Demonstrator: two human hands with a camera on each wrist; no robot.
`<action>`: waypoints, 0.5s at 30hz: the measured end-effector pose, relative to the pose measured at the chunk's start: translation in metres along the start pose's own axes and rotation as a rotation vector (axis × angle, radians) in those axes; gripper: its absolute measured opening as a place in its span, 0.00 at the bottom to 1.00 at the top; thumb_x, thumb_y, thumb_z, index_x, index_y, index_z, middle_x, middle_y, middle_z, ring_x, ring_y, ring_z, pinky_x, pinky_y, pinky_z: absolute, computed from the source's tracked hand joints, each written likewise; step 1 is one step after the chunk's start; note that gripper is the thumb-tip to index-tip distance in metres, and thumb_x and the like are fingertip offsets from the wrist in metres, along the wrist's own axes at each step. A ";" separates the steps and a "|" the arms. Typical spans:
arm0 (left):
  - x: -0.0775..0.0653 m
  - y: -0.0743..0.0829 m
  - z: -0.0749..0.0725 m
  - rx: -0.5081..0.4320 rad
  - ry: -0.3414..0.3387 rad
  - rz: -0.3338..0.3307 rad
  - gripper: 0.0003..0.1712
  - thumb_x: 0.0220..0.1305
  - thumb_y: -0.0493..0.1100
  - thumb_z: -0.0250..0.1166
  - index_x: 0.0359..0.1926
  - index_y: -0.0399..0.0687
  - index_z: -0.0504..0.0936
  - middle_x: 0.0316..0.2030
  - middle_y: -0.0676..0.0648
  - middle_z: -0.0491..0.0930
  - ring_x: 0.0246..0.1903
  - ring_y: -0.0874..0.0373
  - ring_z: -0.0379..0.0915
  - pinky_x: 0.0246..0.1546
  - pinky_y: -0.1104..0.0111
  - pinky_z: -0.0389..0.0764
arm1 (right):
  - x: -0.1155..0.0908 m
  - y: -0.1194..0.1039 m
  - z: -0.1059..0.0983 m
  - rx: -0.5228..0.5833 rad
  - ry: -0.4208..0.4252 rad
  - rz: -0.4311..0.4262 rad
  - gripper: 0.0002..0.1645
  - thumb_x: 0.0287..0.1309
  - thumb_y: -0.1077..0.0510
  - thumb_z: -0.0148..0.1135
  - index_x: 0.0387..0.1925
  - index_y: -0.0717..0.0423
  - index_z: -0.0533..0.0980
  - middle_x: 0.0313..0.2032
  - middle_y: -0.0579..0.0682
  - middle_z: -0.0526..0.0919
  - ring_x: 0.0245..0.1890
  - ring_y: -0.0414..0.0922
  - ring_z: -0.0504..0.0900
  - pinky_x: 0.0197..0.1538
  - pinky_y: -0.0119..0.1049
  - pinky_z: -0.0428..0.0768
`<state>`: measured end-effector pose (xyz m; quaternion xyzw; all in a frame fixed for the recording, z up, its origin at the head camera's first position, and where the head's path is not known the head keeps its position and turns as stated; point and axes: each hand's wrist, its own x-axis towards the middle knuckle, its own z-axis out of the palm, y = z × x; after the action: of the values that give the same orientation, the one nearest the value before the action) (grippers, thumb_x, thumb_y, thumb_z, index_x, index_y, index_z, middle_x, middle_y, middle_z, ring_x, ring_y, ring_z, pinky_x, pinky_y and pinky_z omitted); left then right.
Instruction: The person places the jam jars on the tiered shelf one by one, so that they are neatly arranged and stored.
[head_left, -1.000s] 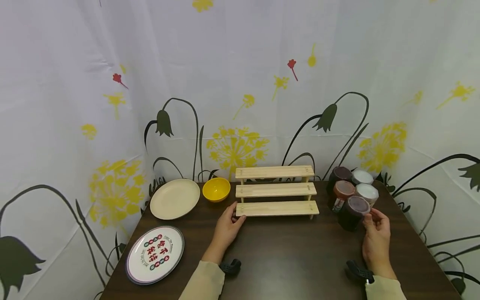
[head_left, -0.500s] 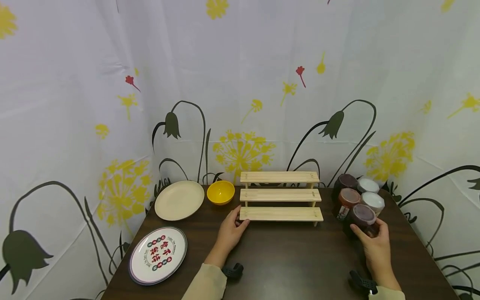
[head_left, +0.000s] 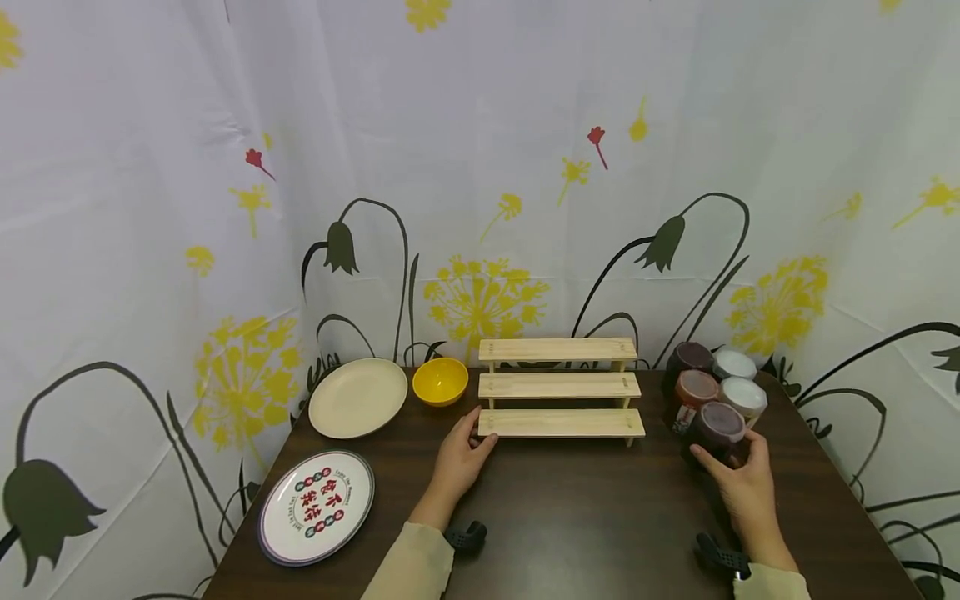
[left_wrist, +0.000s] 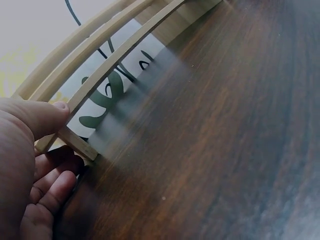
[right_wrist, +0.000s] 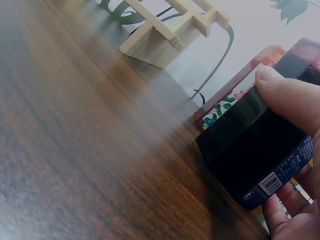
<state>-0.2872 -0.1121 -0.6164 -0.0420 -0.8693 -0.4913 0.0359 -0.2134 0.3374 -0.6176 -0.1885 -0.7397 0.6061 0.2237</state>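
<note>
A three-tier wooden shelf stands at the middle back of the table. My left hand pinches the left end of its lowest board, the thumb on top and the curled fingers below. At the right, my right hand grips a dark jar with a purplish lid, thumb on its near left side and fingers round the right. In the right wrist view the dark jar shows a barcode label and appears to stand on the table. A red-lidded jar is right behind it.
Behind the held jar stand another dark jar and two white-lidded jars. A yellow bowl, a cream plate and a white plate with red lettering are at the left. A patterned curtain hangs behind the table.
My right hand has gone from touching the dark jar's right side to gripping round it. My left hand stays at the shelf's end. The head view has shifted slightly.
</note>
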 end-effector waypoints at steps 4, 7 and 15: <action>-0.004 -0.002 0.001 0.007 0.005 -0.015 0.39 0.74 0.49 0.73 0.80 0.44 0.71 0.57 0.44 0.83 0.44 0.56 0.75 0.48 0.65 0.78 | -0.004 0.005 0.001 -0.032 0.027 -0.048 0.43 0.56 0.61 0.85 0.68 0.56 0.68 0.55 0.38 0.73 0.50 0.30 0.77 0.47 0.15 0.76; -0.004 -0.003 0.002 0.010 0.009 -0.023 0.40 0.74 0.50 0.73 0.80 0.44 0.71 0.58 0.44 0.83 0.45 0.56 0.76 0.48 0.65 0.78 | -0.004 0.007 0.001 -0.025 0.040 -0.086 0.43 0.55 0.63 0.85 0.67 0.57 0.69 0.55 0.37 0.74 0.50 0.31 0.78 0.47 0.16 0.77; 0.000 0.001 0.001 -0.005 0.020 -0.015 0.40 0.74 0.49 0.73 0.80 0.43 0.71 0.63 0.41 0.84 0.46 0.54 0.77 0.51 0.62 0.81 | -0.004 0.005 -0.001 -0.029 0.082 -0.164 0.41 0.54 0.62 0.86 0.66 0.58 0.73 0.53 0.34 0.77 0.52 0.30 0.79 0.48 0.16 0.76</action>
<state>-0.2867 -0.1104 -0.6165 -0.0307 -0.8679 -0.4941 0.0408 -0.2090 0.3372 -0.6230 -0.1552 -0.7516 0.5667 0.2997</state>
